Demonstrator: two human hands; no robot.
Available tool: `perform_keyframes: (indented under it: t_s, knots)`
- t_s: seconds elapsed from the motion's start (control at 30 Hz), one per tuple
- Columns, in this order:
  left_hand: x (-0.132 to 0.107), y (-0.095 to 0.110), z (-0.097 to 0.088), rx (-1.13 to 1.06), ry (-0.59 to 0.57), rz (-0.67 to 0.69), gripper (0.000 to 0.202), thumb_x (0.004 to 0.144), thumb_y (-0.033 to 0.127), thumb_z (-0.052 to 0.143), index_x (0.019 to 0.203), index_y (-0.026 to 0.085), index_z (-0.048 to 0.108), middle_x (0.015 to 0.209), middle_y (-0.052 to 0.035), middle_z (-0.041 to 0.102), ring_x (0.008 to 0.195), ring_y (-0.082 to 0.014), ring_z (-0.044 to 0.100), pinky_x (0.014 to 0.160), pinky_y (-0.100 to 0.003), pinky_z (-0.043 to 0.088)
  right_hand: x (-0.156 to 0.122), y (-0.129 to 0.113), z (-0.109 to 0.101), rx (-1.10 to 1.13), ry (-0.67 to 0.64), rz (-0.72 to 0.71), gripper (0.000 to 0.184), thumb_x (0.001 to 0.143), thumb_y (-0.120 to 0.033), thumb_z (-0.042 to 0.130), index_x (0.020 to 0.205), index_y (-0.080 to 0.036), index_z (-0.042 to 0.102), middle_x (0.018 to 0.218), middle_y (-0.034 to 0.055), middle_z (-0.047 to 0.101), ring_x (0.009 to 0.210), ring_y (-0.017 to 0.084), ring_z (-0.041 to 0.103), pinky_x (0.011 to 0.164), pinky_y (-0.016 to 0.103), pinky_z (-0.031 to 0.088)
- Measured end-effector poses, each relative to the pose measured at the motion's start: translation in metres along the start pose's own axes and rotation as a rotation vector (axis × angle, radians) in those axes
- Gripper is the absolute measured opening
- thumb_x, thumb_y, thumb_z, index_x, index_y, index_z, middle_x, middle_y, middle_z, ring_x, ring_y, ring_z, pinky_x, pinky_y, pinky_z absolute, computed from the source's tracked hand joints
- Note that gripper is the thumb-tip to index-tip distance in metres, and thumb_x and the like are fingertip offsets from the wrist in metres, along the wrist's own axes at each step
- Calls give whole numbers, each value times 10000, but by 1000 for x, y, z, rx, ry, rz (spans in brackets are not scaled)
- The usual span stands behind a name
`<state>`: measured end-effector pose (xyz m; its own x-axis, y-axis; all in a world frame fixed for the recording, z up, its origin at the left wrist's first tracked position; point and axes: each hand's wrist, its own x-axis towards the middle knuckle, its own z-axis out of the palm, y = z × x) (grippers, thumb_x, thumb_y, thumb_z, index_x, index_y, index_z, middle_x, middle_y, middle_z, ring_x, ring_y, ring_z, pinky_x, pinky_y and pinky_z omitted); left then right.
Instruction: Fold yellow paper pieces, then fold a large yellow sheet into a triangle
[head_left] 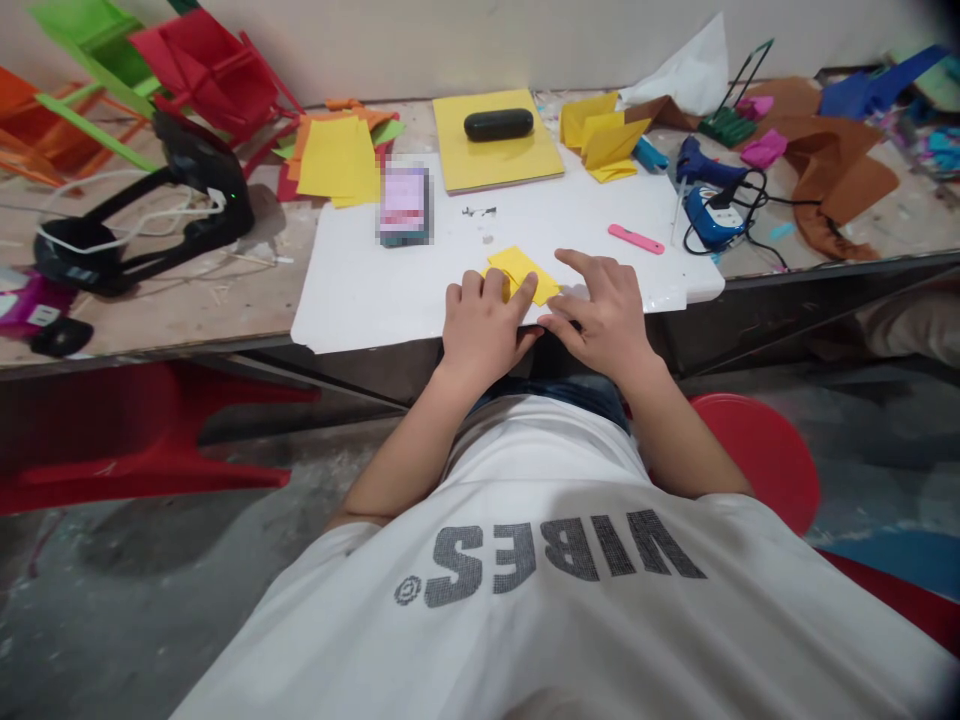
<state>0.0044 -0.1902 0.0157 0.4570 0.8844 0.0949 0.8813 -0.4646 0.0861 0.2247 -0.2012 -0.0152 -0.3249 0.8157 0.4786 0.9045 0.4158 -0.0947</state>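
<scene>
Evenly flatten the yellow piece (pixel 523 268) on the white board (pixel 360 285): fingers apart on your left hand (pixel 484 315), unclear on your right hand (pixel 606 315).

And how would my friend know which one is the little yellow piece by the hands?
Find the big white board on the table. At its near edge, look under the person's left hand, which partly covers a small yellow piece. The yellow sheets, yellow slab and folded yellow strip lie farther back; this is the only yellow thing touched by a hand.
</scene>
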Motion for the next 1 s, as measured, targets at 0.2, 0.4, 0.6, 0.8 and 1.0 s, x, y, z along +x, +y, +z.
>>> perform_keyframes:
  t_s: [0.2,0.4,0.6,0.8,1.0]
  knots:
    - [0,1,-1,-7,-1,-14,988,996,667,799,1865,335,466,1729,-259,594,1546,-572,498,1221,-696,423,-1,-1,8,34,26,43,673,1187,-787,465,1365,-268,854,1700,216,710,1438,455,636,1110,620,469]
    - [0,2,-1,-13,-10,-16,929,1041,609,741,1873,313,452,1755,-257,576,1578,-577,475,1229,-694,419,-5,8,15,84,137,96,688,1191,-791,439,1234,-260,875,1545,212,779,1330,430,669,1067,609,467]
    - [0,2,-1,-13,7,-11,950,1026,638,776,1858,301,468,1752,-271,581,1554,-575,498,1223,-682,423,-6,18,18,-11,174,115,699,1184,-820,442,1193,-267,869,1479,200,799,1299,418,671,1026,582,479]
    - [0,1,1,-4,7,-12,994,1002,685,799,1865,325,460,1748,-256,584,1555,-572,497,1230,-683,425,-3,19,14,21,105,30,705,1185,-822,424,1330,-278,849,1637,199,741,1375,429,663,1062,601,503]
    - [0,1,1,-14,-5,-10,959,1018,677,772,1867,350,465,1769,-240,564,1571,-576,479,1245,-684,410,-1,17,8,38,129,116,731,1176,-828,421,1250,-251,864,1565,226,765,1387,467,645,1073,641,488]
